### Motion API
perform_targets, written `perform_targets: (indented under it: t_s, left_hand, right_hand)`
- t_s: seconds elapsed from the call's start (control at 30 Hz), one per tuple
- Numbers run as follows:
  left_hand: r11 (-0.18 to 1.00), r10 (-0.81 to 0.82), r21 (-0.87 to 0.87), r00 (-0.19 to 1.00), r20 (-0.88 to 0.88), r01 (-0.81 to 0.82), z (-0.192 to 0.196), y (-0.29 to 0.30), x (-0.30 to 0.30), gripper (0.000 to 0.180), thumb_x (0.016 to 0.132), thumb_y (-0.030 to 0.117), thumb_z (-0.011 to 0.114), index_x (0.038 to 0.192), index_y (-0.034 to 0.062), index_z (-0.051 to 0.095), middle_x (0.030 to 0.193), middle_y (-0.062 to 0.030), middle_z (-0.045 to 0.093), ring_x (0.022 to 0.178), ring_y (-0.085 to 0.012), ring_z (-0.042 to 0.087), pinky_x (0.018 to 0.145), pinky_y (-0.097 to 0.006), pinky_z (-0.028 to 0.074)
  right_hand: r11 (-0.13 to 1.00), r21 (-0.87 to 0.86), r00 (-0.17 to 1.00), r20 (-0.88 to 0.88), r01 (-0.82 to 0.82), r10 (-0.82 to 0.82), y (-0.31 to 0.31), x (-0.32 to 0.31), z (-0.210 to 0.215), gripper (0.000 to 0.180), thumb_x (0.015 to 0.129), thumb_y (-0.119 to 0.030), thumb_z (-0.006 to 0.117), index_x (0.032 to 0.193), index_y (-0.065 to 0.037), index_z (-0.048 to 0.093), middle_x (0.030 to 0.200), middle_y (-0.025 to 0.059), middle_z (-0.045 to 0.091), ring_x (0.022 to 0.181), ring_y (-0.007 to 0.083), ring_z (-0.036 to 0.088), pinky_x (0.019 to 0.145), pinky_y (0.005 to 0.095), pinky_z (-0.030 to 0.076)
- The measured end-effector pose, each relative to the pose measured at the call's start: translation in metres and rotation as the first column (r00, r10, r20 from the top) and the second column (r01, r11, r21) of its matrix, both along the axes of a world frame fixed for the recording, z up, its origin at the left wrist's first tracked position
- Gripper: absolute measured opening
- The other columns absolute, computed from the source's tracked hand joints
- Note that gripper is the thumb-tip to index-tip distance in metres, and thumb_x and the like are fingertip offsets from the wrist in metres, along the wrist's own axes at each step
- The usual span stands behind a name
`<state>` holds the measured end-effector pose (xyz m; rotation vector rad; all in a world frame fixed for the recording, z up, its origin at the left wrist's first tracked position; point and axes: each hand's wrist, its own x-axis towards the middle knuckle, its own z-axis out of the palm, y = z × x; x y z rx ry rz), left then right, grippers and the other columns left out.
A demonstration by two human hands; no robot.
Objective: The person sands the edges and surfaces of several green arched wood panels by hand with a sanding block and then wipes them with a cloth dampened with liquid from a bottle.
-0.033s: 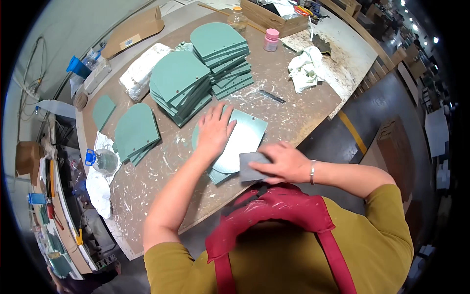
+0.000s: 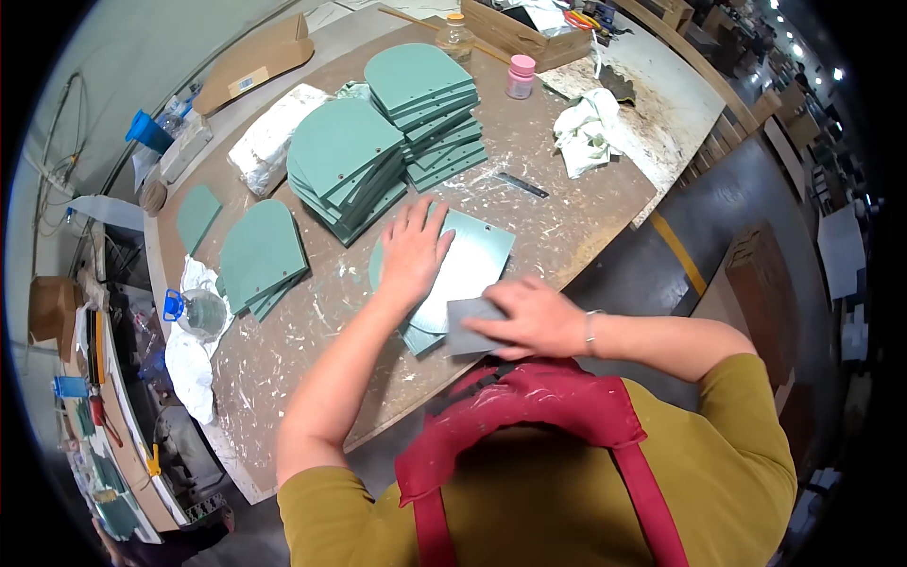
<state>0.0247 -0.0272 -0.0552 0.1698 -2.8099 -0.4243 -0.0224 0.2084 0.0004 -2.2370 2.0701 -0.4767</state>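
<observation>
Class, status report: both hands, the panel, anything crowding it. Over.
Left hand flat on green panel, pinning it. Right hand presses grey sanding sheet at panel's near edge. Panel stacks close behind, not touching.

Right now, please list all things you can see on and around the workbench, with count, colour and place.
workbench: one, brown with pale paint smears, centre.
arched panel: one, green, near edge, under both hands.
grey sheet: one, under the right hand, on that panel.
panel stacks: two tall, green, middle of the bench; a lower pile and a single panel to the left.
pink-lidded jar: one, far side.
clear jar: one, far side.
white rag: one, far right.
wrapped white bundle: one, far left.
wooden tray: one, far edge.
cardboard box: one, brown, behind the bench.
left hand: flat on the panel, fingers spread.
right hand: pressing the sheet.
</observation>
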Motion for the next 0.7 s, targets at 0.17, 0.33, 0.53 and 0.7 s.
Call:
perform_targets:
  t_s: [0.17,0.33,0.53,0.7]
  left_hand:
    - [0.996,-0.088,-0.004,0.996,0.025,0.088,0.006,-0.014,-0.014,0.036,0.092,0.035,0.059,0.118,0.0100,0.057,0.123,-0.0125,0.053,0.122,-0.0310,0.046,0.104,-0.053,0.034]
    - [0.978,-0.117,0.163,0.989,-0.091,0.131,-0.009,-0.037,-0.021,0.038,0.092,0.039,0.059,0.100,0.0022,0.056,0.099,-0.0190,0.059,0.095,-0.0385,0.059,0.080,-0.047,0.048]
    - [0.957,-0.081,0.270,0.991,-0.102,0.106,-0.012,-0.035,-0.028,0.037,0.094,0.038,0.057,0.098,0.0010,0.055,0.095,-0.0209,0.061,0.091,-0.0421,0.059,0.078,-0.050,0.047]
    - [0.959,0.004,0.284,1.000,0.008,-0.006,-0.009,-0.050,-0.028,0.035,0.095,0.037,0.056,0.099,0.0026,0.059,0.091,-0.0193,0.067,0.088,-0.0402,0.064,0.076,-0.049,0.049]
  right_hand:
    - [0.997,-0.041,0.991,0.116,-0.062,0.067,-0.051,0.034,0.002,0.055,0.075,-0.035,0.073,0.125,-0.018,0.058,0.103,0.0119,0.053,0.098,0.0284,0.056,0.079,0.0397,0.045]
    - [0.995,0.070,0.997,0.006,0.077,-0.078,0.015,0.013,0.018,0.062,0.073,-0.034,0.075,0.130,-0.020,0.058,0.102,0.0118,0.052,0.098,0.0288,0.056,0.081,0.0405,0.044]
    - [0.997,0.000,0.997,-0.033,0.071,-0.071,-0.075,0.059,0.006,0.057,0.074,-0.032,0.074,0.127,-0.019,0.058,0.104,0.0100,0.051,0.102,0.0252,0.053,0.082,0.0376,0.042]
    - [0.980,0.198,0.998,0.060,0.019,-0.032,-0.023,0.017,0.016,0.066,0.074,-0.036,0.076,0.135,-0.024,0.056,0.121,0.0156,0.052,0.111,0.0302,0.053,0.091,0.0405,0.042]
